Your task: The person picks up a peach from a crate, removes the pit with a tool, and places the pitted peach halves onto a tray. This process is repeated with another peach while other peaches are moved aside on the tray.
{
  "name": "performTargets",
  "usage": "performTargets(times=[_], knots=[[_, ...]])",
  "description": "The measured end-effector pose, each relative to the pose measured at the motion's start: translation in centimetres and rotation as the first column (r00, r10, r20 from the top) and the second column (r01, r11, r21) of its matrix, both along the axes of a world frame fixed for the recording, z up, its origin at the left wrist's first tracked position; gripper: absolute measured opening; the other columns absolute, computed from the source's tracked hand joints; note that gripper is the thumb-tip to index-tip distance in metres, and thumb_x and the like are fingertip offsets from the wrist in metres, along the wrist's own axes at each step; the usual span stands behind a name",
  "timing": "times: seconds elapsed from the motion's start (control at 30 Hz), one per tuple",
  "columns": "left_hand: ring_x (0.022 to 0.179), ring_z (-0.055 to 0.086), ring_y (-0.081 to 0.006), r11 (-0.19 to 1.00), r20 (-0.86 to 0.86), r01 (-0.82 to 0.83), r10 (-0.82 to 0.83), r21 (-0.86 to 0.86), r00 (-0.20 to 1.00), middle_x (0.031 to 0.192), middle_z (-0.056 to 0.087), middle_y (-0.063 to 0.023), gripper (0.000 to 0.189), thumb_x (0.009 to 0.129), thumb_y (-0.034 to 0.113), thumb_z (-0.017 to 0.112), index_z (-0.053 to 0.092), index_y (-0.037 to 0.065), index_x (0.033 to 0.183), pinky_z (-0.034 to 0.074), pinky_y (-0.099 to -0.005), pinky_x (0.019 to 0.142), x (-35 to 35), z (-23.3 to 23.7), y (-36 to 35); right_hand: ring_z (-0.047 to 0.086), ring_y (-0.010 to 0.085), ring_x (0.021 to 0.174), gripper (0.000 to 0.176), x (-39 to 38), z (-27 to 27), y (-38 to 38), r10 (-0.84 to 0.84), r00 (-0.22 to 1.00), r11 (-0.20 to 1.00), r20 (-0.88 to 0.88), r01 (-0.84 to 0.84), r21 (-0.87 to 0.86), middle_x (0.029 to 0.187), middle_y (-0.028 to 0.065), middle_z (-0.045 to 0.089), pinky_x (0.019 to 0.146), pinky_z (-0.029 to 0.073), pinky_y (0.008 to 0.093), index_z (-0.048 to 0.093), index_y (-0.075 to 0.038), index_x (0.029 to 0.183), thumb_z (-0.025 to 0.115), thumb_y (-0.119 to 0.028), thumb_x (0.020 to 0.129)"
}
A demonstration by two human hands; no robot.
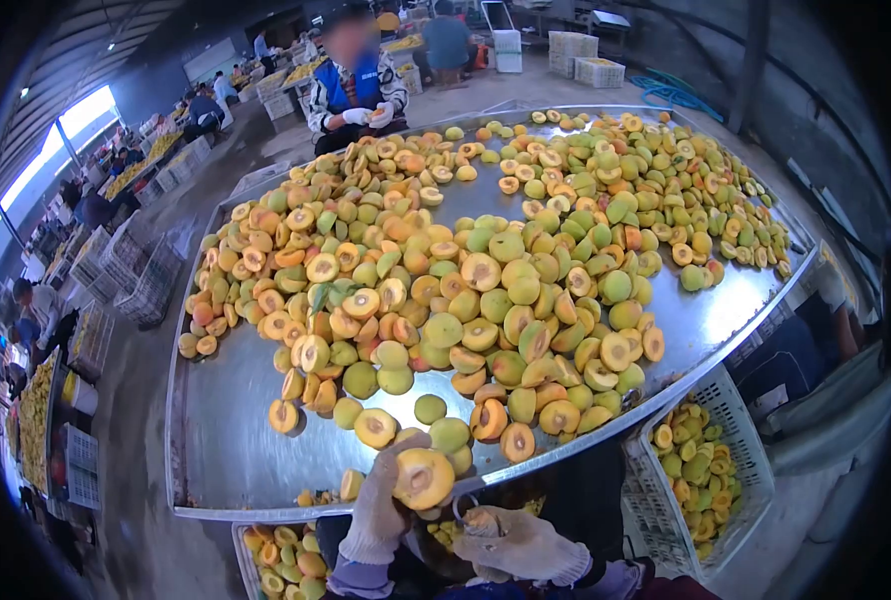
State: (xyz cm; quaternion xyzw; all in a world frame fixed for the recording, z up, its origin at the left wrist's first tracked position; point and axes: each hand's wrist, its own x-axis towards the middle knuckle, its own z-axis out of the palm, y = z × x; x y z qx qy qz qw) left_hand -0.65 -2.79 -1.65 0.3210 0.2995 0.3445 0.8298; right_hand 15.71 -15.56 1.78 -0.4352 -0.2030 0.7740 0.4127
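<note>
My left hand [379, 512], in a pale knit glove, is closed on a halved apricot [426, 480] at the front edge of the metal table. The fruit's cut side faces up, with the brown pit hollow in its middle. Just to the right, my right hand [521, 543], gloved too, is wrapped round a small tool with a curved metal loop [459, 503]; its handle is hidden in the fist. The loop's tip is close beside the fruit. Beyond my hands spreads a large heap of apricots [466, 285], many of them halved.
The steel table [236, 430] has a raised rim. A white crate [756, 480] of apricot pieces stands at the right, another crate [248, 565] below at the left. Across the table a person in a blue vest [358, 90] handles fruit. More crates [131, 265] line the left floor.
</note>
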Motion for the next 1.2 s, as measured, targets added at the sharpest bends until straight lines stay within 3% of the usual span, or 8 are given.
performTargets(times=[0.17, 0.47, 0.6, 0.77, 0.87, 0.93, 1.13, 1.2], knots=[[0.109, 0.06, -0.0354, 0.969, -0.151, 0.017, 0.021, 0.247, 0.988, 0.122, 0.056, -0.0209, 0.073, 0.095, 0.057, 0.043, 0.044, -0.007, 0.129, 0.052, -0.0448, 0.092, 0.4, 2.0, -2.3, 0.059, 0.0103, 0.062, 0.041, -0.6, 1.8, 1.0, 0.138, 0.727, 0.962, 0.672, -0.261, 0.085, 0.071, -0.0003, 0.062, 0.06, 0.047, 0.025, 0.057, -0.011, 0.111, 0.065, -0.043, 0.087], [0.105, 0.062, -0.0262, 0.856, -0.409, -0.048, 0.295, 0.515, 0.863, 0.116, 0.059, -0.0184, 0.06, 0.101, 0.048, 0.034, 0.045, -0.005, 0.127, 0.052, -0.0355, 0.089, 0.8, 3.2, -6.4, 0.068, 0.0182, 0.077, 0.039, -1.6, 3.2, 0.0, 0.067, 0.62, 0.922, 0.781, -0.338, 0.189, 0.08, 0.0038, 0.067, 0.071, 0.052, 0.0289, 0.058, -0.012, 0.11, 0.062, -0.044, 0.088], [0.102, 0.062, -0.0258, 0.839, -0.311, -0.121, 0.326, 0.531, 0.893, 0.113, 0.061, -0.0189, 0.059, 0.1, 0.046, 0.04, 0.048, -0.008, 0.124, 0.05, -0.0358, 0.09, 1.1, 4.3, -7.2, 0.067, 0.0259, 0.073, 0.039, -1.8, 2.8, -1.1, -0.023, 0.617, 0.91, 0.786, -0.313, 0.272, 0.079, 0.007, 0.065, 0.067, 0.053, 0.035, 0.056, -0.013, 0.111, 0.059, -0.046, 0.089], [0.101, 0.063, -0.0269, 0.707, -0.311, -0.123, 0.451, 0.696, 0.836, 0.106, 0.065, -0.0206, 0.058, 0.1, 0.043, 0.04, 0.05, -0.01, 0.121, 0.049, -0.036, 0.09, 2.1, 5.5, -7.8, 0.057, 0.0124, 0.057, 0.031, -0.9, 2.4, -1.0, 0.212, 0.965, 0.967, 0.153, -0.23, 0.112, 0.065, 0.0019, 0.057, 0.054, 0.045, 0.027, 0.056, -0.008, 0.104, 0.059, -0.037, 0.093], [0.101, 0.063, -0.0273, 0.734, -0.296, -0.123, 0.414, 0.668, 0.861, 0.107, 0.064, -0.0219, 0.061, 0.099, 0.046, 0.041, 0.05, -0.01, 0.122, 0.049, -0.0362, 0.09, 1.8, 5.5, -7.6, 0.051, 0.0097, 0.055, 0.029, -0.8, 3.7, -1.1, 0.238, 0.952, 0.967, 0.19, -0.251, 0.049, 0.063, -0.0002, 0.054, 0.051, 0.042, 0.0253, 0.055, -0.007, 0.102, 0.06, -0.034, 0.093], [0.102, 0.063, -0.0277, 0.953, -0.2, -0.079, 0.141, 0.291, 0.97, 0.112, 0.062, -0.0227, 0.064, 0.098, 0.048, 0.044, 0.046, -0.009, 0.126, 0.049, -0.0368, 0.092, 1.1, 6.5, -7.2, 0.052, 0.0099, 0.054, 0.029, -0.9, 4.1, -1.3, 0.243, 0.952, 0.967, 0.188, -0.253, 0.032, 0.063, -0.0001, 0.054, 0.051, 0.042, 0.0255, 0.055, -0.007, 0.102, 0.06, -0.034, 0.093], [0.113, 0.057, -0.0279, 0.975, 0.1, -0.157, 0.143, 0.155, 0.985, 0.127, 0.054, -0.022, 0.071, 0.096, 0.046, 0.051, 0.027, -0.002, 0.142, 0.048, -0.038, 0.095, 2.0, 5.6, -7.2, 0.054, 0.0099, 0.057, 0.033, -0.6, 4.4, -1.2, 0.15, 0.955, 0.985, 0.255, -0.166, 0.042, 0.066, -0.0001, 0.057, 0.053, 0.044, 0.0251, 0.057, -0.007, 0.105, 0.061, -0.037, 0.092], [0.113, 0.057, -0.0266, 0.983, -0.02, -0.103, 0.107, 0.152, 0.994, 0.127, 0.054, -0.0192, 0.075, 0.092, 0.046, 0.058, 0.029, 0.0, 0.143, 0.048, -0.0377, 0.095, 1.1, 5.4, -7.5, 0.056, 0.0098, 0.058, 0.034, -0.5, 3.9, -1.3, 0.111, 0.938, 0.991, 0.328, -0.13, 0.036, 0.067, -0.0001, 0.058, 0.055, 0.045, 0.0251, 0.058, -0.007, 0.106, 0.062, -0.038, 0.091]])
